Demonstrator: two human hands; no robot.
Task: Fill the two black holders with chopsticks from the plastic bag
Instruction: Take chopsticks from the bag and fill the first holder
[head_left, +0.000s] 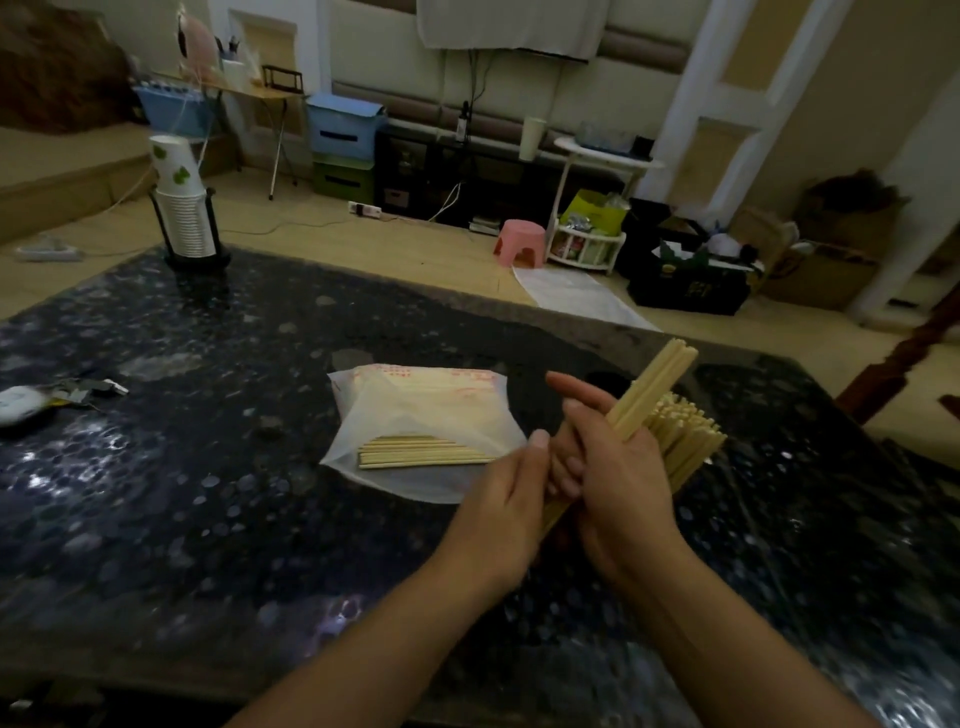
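hands: left (506, 499), right (618, 478) gripping chopstick bundle (654, 387) | plastic bag (415, 410): one

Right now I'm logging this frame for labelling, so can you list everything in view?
plastic bag: one, translucent white, table centre
chopsticks in bag: several, pale wood, lying flat
held chopsticks: one bundle, pale wood, angled up-right
filled holder: one, mostly hidden, packed with chopsticks, behind the right hand
paper cups: one stack, white with green marks, in a black stand, table's far left
table: one, dark speckled
stool: one, pink, on floor
left hand: beside the bundle's lower end
right hand: gripping the bundle
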